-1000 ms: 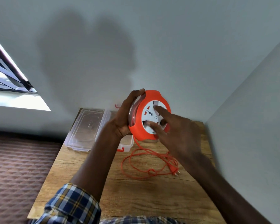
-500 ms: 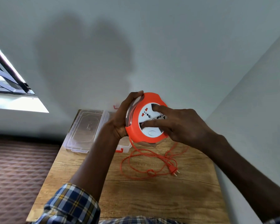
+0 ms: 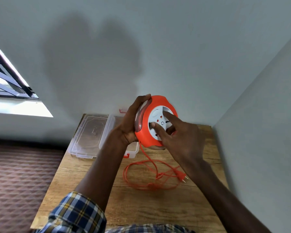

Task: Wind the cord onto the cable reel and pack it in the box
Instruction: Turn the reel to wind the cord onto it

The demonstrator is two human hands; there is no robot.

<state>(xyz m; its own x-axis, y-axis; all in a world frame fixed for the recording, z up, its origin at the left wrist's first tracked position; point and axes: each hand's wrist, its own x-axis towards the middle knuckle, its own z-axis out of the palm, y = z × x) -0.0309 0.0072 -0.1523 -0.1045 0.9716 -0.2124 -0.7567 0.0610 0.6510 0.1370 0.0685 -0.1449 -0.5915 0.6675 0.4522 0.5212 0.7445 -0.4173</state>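
Above the far end of the worktop (image 3: 94, 195), a light wooden board set into a corner of grey walls, the left hand (image 3: 130, 125) is clenched round the back and rim of the round orange plastic cable reel (image 3: 145, 132), its fingertips hooked over the top edge, while the right hand (image 3: 178, 142) has two fingers pressed against the reel's white socket face without closing on anything, apparently to turn the hub. Several things could go wrong from here, as I judge it. The fingers could slide off that smooth white face, which offers only shallow recesses for purchase. The thin orange cord (image 3: 151, 165), which hangs from the reel's lower edge and lies in tangled loops on the wood, could snag where strands cross near the orange two-pin plug (image 3: 181, 175) and be drawn in as a knot. The plug could also whip or drag off the worktop's right side once the slack runs out. The reel itself looks like a flat drum with an orange front ring, a clear side wall showing some wound cord, and a white centre with red-marked sockets and a round button. Behind the left forearm lies the clear plastic box (image 3: 133, 148) with red latches, its lid (image 3: 91, 132) folded open, not yet holding anything visible.
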